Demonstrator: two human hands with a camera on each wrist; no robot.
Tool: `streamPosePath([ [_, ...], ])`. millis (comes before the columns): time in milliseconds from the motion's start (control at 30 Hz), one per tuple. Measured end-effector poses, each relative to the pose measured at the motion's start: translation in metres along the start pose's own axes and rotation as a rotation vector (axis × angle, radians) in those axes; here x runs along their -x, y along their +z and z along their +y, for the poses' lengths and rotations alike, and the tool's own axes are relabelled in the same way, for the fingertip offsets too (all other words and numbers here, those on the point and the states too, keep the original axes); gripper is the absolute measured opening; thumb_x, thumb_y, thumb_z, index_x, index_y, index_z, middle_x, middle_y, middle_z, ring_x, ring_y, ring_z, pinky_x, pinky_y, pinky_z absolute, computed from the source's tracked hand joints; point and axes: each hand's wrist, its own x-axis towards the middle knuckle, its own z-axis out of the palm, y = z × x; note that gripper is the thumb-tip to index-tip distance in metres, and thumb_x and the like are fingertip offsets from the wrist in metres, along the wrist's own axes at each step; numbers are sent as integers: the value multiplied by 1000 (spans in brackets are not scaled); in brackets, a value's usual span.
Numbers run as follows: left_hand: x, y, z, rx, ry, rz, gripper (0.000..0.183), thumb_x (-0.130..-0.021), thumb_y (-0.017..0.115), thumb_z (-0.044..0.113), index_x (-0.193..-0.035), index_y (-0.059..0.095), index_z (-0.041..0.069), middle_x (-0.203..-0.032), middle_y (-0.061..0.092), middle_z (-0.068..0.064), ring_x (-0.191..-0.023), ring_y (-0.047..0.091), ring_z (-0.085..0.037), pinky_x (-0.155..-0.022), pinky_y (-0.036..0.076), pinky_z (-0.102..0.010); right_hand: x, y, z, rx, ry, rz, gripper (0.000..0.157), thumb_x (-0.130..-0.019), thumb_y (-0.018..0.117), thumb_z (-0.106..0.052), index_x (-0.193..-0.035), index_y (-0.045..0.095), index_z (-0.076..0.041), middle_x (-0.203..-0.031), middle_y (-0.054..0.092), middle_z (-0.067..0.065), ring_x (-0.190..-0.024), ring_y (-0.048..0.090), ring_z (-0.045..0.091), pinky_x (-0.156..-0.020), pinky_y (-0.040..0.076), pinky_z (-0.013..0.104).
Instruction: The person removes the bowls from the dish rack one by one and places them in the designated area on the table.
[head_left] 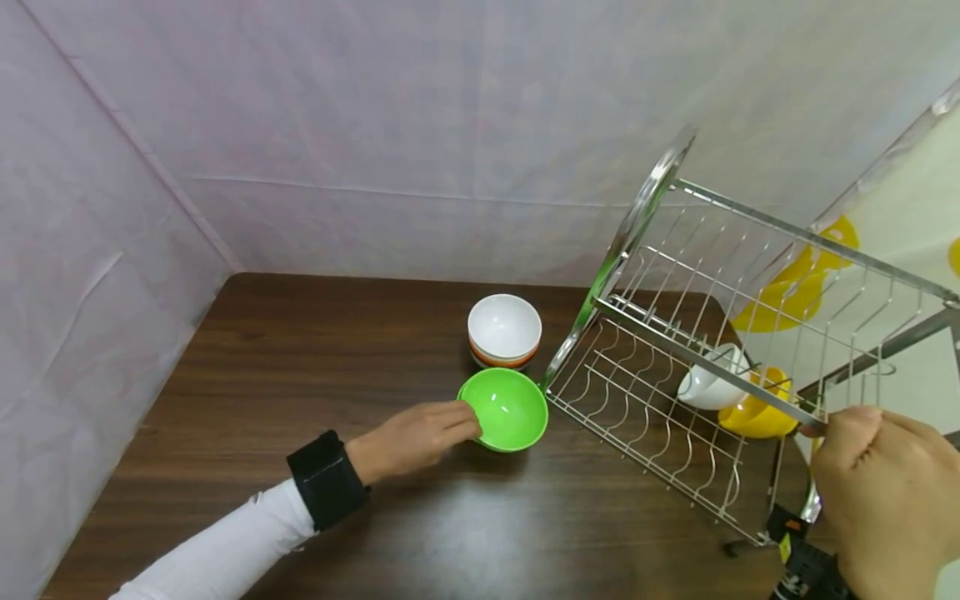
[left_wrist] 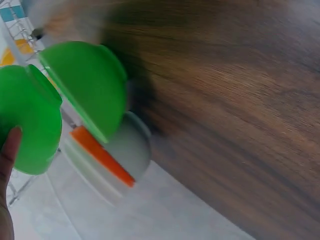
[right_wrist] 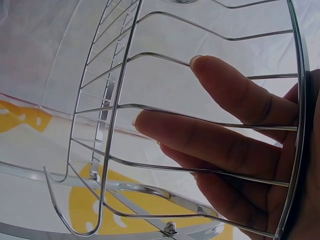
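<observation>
Two risks: left hand (head_left: 416,435) only pinches the green bowl (head_left: 505,408) beside the rack (head_left: 678,392); the rack, gripped by the right hand (head_left: 885,492), may tip.

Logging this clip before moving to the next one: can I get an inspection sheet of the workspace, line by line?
Surface: dark wooden table.
Job's things: green bowl upright on the table; steel dish rack at its right.
Clutter: stack of bowls, white on top with an orange band below, behind the green bowl; a white cup and a yellow cup lying in the rack.
Grippers: left hand touches the green bowl's near rim; right hand holds the rack's front wire edge.
Cables: nothing seen.
Surroundings: pale sheeting behind and left; yellow-patterned sheet at right.
</observation>
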Motion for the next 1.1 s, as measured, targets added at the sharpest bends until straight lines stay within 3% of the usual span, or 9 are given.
streamPosePath([
  [167,6,7,-6,-19,-54,-20,42,-67,58,-22,-98,62,5,-95,61,-2,-92,58,-14,-85,48,-19,1,0,-1,-14,9,-3,54,-94,34,-17,-42,43,-4,-69,58,27,-61,52,45,-40,21,38],
  [333,10,11,-9,-47,-66,-39,42,-65,64,-21,-97,62,6,-92,61,-1,-89,57,-14,-82,49,-20,2,1,-2,-19,1,10,53,-93,35,-18,-48,51,2,-69,60,27,-67,55,45,-45,26,46],
  [500,13,17,-11,-36,-75,-52,44,-63,66,-21,-99,63,6,-93,61,-1,-91,58,-15,-86,48,-24,2,2,-1,-17,3,16,53,-94,35,-18,-46,49,0,-69,59,27,-65,53,45,-43,24,43],
  [800,17,28,-13,-47,-73,-64,33,-72,63,-17,-95,63,6,-90,61,-1,-89,58,-16,-82,47,-27,2,1,-2,-18,28,10,52,-94,35,-18,-48,51,1,-74,61,26,-66,54,45,-43,24,42],
  [1000,17,30,-14,-99,-73,-104,24,-79,67,-8,-96,65,9,-93,66,1,-90,60,-14,-86,45,-29,2,1,-1,-17,18,18,51,-93,36,-17,-46,49,-1,-71,60,25,-62,53,44,-42,19,32],
  [1100,17,30,-14,-125,-70,-123,23,-80,68,-4,-98,65,10,-95,66,1,-91,60,-14,-86,45,-30,2,2,0,-20,16,28,51,-92,37,-17,-45,49,-1,-70,60,25,-62,53,44,-41,19,33],
])
